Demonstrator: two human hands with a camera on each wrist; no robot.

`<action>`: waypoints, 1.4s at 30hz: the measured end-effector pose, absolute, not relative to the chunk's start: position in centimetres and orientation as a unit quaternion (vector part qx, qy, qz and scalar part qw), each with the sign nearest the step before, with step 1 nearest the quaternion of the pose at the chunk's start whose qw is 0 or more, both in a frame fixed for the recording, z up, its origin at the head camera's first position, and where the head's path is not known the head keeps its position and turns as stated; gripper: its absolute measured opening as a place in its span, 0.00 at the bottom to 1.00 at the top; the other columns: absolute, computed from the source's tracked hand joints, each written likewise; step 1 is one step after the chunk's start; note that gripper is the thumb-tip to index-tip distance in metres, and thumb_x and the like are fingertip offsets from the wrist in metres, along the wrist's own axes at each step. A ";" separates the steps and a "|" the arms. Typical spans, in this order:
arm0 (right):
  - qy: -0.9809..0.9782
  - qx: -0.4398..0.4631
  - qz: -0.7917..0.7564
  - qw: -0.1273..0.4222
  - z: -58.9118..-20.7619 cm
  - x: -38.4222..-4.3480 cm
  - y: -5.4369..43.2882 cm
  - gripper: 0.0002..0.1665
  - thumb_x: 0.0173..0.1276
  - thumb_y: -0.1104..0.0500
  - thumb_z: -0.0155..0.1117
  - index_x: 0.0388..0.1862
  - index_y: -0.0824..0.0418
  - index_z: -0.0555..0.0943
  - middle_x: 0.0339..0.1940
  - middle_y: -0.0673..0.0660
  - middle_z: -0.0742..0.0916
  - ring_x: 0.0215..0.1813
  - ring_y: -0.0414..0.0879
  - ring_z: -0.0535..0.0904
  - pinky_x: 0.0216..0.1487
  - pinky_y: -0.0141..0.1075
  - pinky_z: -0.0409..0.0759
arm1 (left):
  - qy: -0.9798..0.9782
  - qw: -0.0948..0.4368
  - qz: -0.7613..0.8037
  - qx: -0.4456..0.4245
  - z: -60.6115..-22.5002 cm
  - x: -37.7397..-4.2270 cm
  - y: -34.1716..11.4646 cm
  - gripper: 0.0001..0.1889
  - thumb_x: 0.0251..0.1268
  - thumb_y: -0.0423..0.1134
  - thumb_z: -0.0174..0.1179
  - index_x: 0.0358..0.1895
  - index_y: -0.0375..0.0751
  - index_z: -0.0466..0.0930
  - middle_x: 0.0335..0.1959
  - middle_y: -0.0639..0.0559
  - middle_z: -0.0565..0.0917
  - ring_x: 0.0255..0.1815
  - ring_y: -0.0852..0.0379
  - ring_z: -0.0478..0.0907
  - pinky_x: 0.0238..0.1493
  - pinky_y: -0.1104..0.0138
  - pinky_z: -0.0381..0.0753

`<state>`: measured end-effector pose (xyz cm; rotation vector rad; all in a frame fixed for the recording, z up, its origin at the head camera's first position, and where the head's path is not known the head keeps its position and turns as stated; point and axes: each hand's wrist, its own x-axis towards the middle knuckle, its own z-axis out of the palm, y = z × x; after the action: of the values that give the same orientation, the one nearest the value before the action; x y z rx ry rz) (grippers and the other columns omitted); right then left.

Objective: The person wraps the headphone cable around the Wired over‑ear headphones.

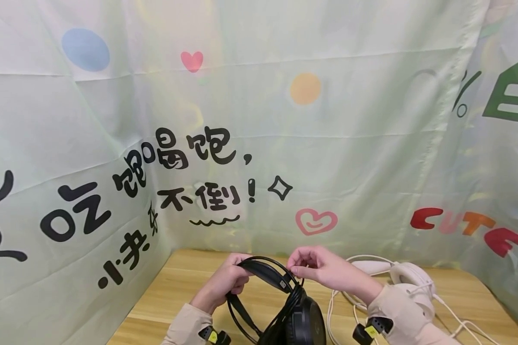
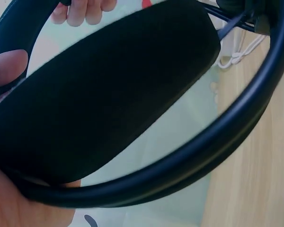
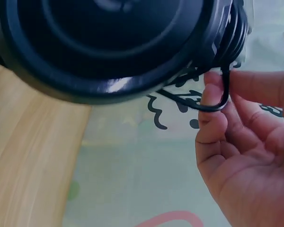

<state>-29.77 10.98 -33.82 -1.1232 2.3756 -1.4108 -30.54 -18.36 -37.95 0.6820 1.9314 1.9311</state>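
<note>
A pair of black headphones is held up over the wooden table in the head view. My left hand grips its headband; in the left wrist view the padded inner band and the outer frame pass by the thumb. Between thumb and fingers, my right hand pinches a loop of the thin black cable. More turns of that cable are bundled beside the round ear cup in the right wrist view. The lower ear cup is partly hidden by the cable in the head view.
White headphones with a tangled white cable lie on the table to the right, partly behind my right forearm. A printed cloth curtain hangs close behind the table and along its left side.
</note>
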 end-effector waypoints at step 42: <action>0.845 -0.424 -0.309 -0.104 -33.5 -26.7 8.4 0.05 0.80 0.48 0.64 0.51 0.38 0.83 0.50 0.43 0.80 0.53 0.38 0.76 0.52 0.36 0.80 | 0.714 0.102 0.677 0.147 -37.7 -30.7 -17.8 0.05 0.66 0.31 0.60 0.33 0.44 0.82 0.12 0.63 0.56 0.12 0.66 0.49 0.14 0.74 0.54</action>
<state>-26.73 8.39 -33.47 -1.4287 2.8456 -1.0399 -30.69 -17.82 -37.70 0.4343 2.1092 1.9980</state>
